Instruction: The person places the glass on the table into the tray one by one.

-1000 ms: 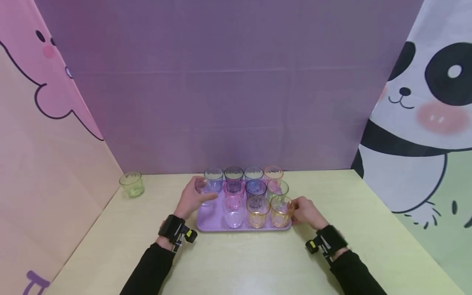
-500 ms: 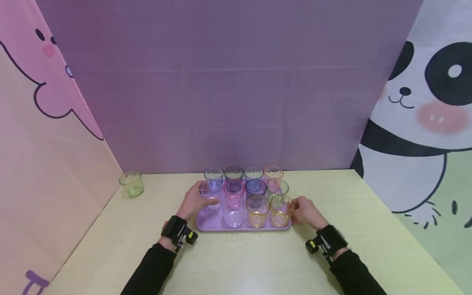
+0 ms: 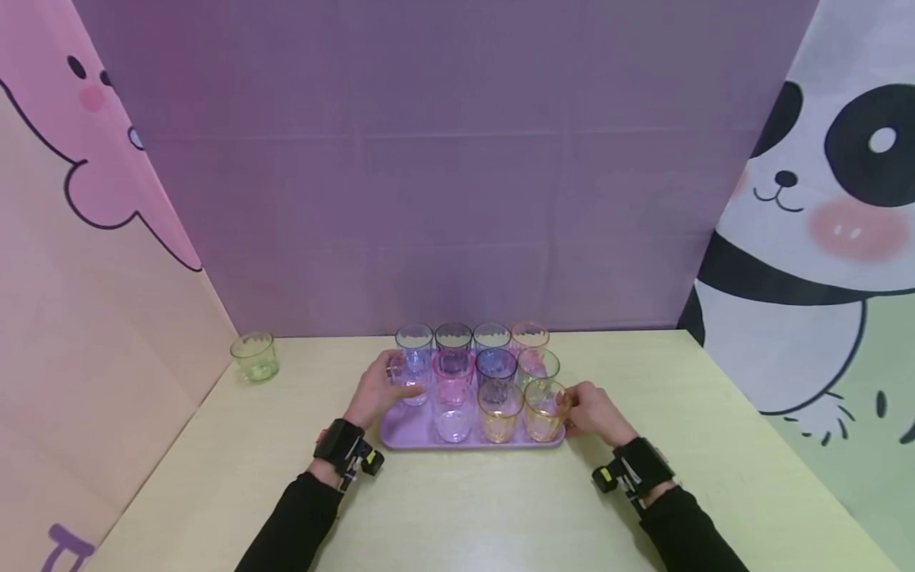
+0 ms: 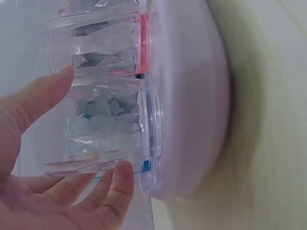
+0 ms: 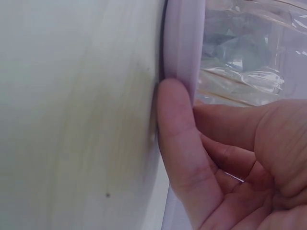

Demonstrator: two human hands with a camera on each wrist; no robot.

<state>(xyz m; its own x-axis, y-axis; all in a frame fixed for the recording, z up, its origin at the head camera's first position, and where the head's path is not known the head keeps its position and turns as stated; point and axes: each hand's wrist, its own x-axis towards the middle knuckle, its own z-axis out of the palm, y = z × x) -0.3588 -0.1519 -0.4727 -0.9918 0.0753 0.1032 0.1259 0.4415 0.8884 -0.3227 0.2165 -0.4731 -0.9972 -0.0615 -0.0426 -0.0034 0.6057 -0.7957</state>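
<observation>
A purple tray (image 3: pixel 402 429) carries several tinted glasses set close in rows. At its left side my left hand (image 3: pixel 375 391) holds a clear glass (image 3: pixel 415 391), the thumb on one side and the fingers round the other. In the left wrist view this glass (image 4: pixel 103 129) stands upright on the tray, near its edge. My right hand (image 3: pixel 593 409) is at the tray's right end, beside a yellow glass (image 3: pixel 543 413). From the right wrist, its fingers (image 5: pixel 177 115) pinch the pale tray rim (image 5: pixel 184 43).
A green glass (image 3: pixel 256 357) stands alone on the table (image 3: pixel 465 508) at the far left. Behind the tray rises a purple backdrop (image 3: pixel 457 175), close to the back glasses. A pink glass (image 3: pixel 453 381) and another clear glass (image 3: pixel 454 421) stand just right of the left hand.
My left hand has come slightly nearer and lower with the clear glass, which now stands at the tray's left side. The right hand has stayed at the tray's end.
</observation>
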